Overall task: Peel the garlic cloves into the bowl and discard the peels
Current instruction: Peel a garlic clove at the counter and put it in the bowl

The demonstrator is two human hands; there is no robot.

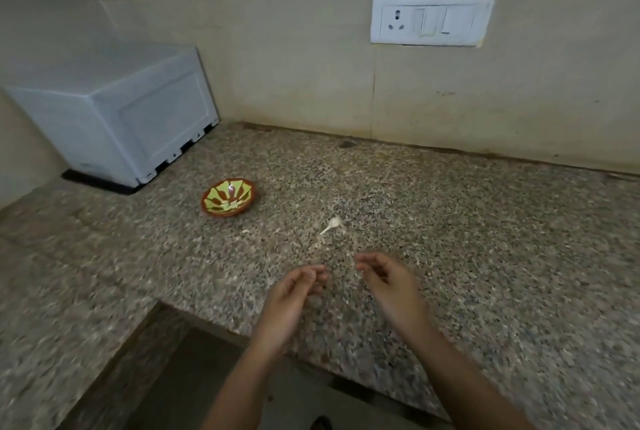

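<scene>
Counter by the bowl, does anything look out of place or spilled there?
One garlic clove lies loose on the granite counter, right of the bowl rather than in it. What looks like a pale peel scrap sits just in front of the bowl. Nothing looks spilled or broken.

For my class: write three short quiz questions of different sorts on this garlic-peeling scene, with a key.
1. True or false: the garlic clove lies inside the bowl.
2. The bowl stands on the counter to the clove's: A left; B right; C directly beneath it.
3. Which touches the clove: the left hand, the right hand, or neither?
Key: 1 false; 2 A; 3 neither.
</scene>
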